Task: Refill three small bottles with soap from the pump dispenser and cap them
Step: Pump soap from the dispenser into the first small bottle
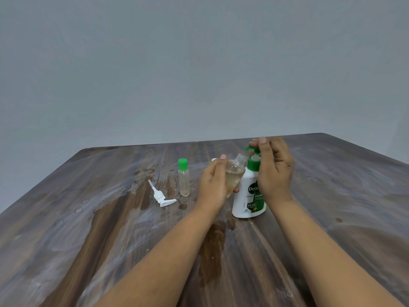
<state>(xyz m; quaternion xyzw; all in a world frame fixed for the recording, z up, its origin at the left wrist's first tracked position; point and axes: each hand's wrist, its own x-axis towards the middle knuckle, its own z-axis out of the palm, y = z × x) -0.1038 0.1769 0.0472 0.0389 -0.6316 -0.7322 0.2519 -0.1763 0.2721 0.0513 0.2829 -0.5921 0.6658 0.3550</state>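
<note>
Best done with the open neck kept right under the green nozzle, pressing slowly. Left hand (212, 180) grips a tilted small bottle (235, 173), partly filled with pale soap, beside the pump dispenser (249, 196); right hand (274, 167) presses its pump head. Capped bottle (183, 178) upright on the table (88, 229), little inside.

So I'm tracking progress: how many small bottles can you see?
2: a green-capped bottle standing on the table, and an uncapped bottle tilted in the left hand. A third may be hidden behind that hand.
</note>
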